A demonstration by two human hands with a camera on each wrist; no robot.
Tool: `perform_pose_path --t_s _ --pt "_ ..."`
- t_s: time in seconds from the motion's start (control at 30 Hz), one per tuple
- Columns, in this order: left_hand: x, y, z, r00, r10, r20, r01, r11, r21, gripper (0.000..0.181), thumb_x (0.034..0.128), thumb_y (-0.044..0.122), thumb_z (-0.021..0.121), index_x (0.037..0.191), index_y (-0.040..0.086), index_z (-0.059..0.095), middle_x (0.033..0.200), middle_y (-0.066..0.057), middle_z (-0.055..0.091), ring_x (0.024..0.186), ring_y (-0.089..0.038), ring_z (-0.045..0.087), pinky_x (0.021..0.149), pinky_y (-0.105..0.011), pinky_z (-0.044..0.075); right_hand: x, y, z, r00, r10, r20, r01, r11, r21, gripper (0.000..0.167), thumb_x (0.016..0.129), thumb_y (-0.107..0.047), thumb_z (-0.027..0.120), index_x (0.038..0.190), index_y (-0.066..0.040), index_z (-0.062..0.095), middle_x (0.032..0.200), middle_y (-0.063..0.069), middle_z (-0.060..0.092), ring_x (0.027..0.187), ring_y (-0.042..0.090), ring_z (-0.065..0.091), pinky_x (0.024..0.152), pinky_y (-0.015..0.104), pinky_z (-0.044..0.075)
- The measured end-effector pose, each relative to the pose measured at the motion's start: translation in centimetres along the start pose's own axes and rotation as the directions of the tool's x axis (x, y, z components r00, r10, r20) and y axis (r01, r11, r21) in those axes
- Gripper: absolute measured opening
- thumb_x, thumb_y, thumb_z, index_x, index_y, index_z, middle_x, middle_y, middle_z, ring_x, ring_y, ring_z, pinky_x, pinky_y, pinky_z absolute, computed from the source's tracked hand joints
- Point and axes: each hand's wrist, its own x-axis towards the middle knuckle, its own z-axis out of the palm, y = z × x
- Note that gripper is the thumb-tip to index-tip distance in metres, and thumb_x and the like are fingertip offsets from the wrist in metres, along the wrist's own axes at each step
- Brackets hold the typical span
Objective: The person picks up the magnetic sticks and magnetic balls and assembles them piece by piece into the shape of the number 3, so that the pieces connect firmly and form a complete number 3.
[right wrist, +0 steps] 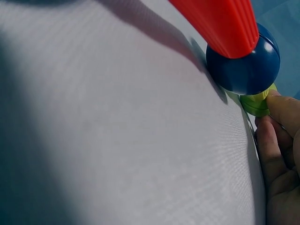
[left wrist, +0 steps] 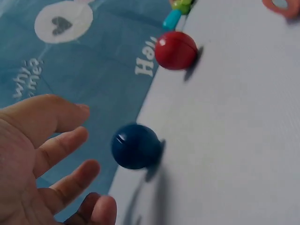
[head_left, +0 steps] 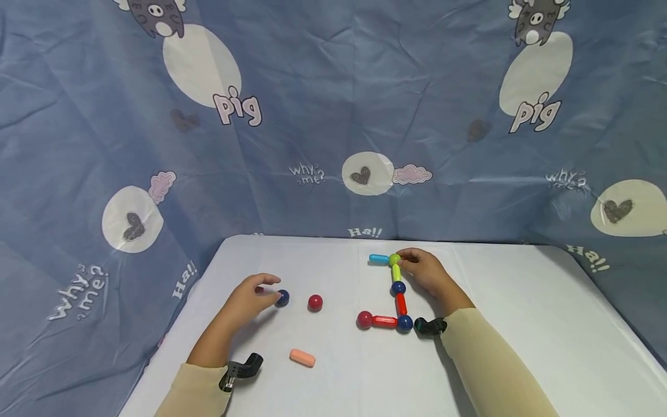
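Observation:
My left hand (head_left: 249, 300) is beside a loose blue ball (head_left: 282, 298); the left wrist view shows a gap between its relaxed fingers and that ball (left wrist: 136, 146). My right hand (head_left: 428, 273) pinches a lime green ball (head_left: 394, 259) at the far end of a chain of balls and rods. From this ball a light blue rod (head_left: 379, 259) points left, and a lime rod (head_left: 396, 273) leads to a blue ball (head_left: 398, 288). A red rod (head_left: 400, 304), a blue corner ball (head_left: 405, 324), another red rod (head_left: 384, 321) and a red ball (head_left: 365, 319) follow.
A loose red ball (head_left: 315, 303) lies between the left hand and the chain. Nearer the front is a peach-coloured rod (head_left: 302, 358). The white table (head_left: 333, 382) ends at the back against a blue patterned cloth (head_left: 323, 116).

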Motion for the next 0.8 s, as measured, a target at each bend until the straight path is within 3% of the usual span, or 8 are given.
perform_pose_path --t_s 0.27,0.43,0.67,0.8 --pt "0.3 -1.5 0.9 0.998 0.002 0.060 -0.003 1.000 0.019 0.056 0.0927 0.023 0.079 0.145 0.018 0.059 0.146 -0.013 0.061 0.123 -0.033 0.059 0.099 -0.055 0.050 0.0 0.2 -0.1 1.000 -0.015 -0.002 0.015 1.000 -0.008 0.033 0.104 -0.027 0.066 0.135 -0.018 0.068 0.132 0.008 0.068 0.125 0.030 0.059 0.114 0.053 0.042" --pt "0.8 -2.0 1.6 0.999 0.023 0.044 -0.026 0.998 0.062 0.057 0.0926 0.020 0.079 0.145 0.018 0.059 0.140 -0.013 0.064 0.113 -0.028 0.058 0.095 -0.050 0.049 0.1 0.2 -0.2 1.000 -0.010 -0.003 0.010 1.000 -0.002 0.032 0.104 -0.027 0.067 0.135 -0.017 0.068 0.132 0.008 0.068 0.126 0.029 0.058 0.114 0.053 0.042" --pt "0.7 -1.6 2.1 0.999 0.050 0.014 -0.052 0.983 0.176 0.041 0.0975 0.018 0.074 0.137 0.017 0.065 0.139 -0.016 0.062 0.122 -0.035 0.062 0.103 -0.060 0.049 0.1 0.2 -0.2 1.000 -0.007 -0.002 0.007 1.000 -0.002 0.032 0.104 -0.027 0.067 0.134 -0.018 0.068 0.133 0.008 0.068 0.126 0.030 0.058 0.114 0.052 0.042" --pt "0.7 -1.6 2.2 1.000 0.032 -0.002 -0.031 0.983 0.183 0.040 0.0974 0.019 0.074 0.137 0.017 0.066 0.138 -0.014 0.065 0.120 -0.033 0.063 0.102 -0.059 0.049 0.2 0.2 -0.1 1.000 -0.005 -0.002 0.005 1.000 -0.006 0.032 0.104 -0.028 0.067 0.134 -0.018 0.068 0.134 0.008 0.067 0.126 0.030 0.058 0.114 0.053 0.042"
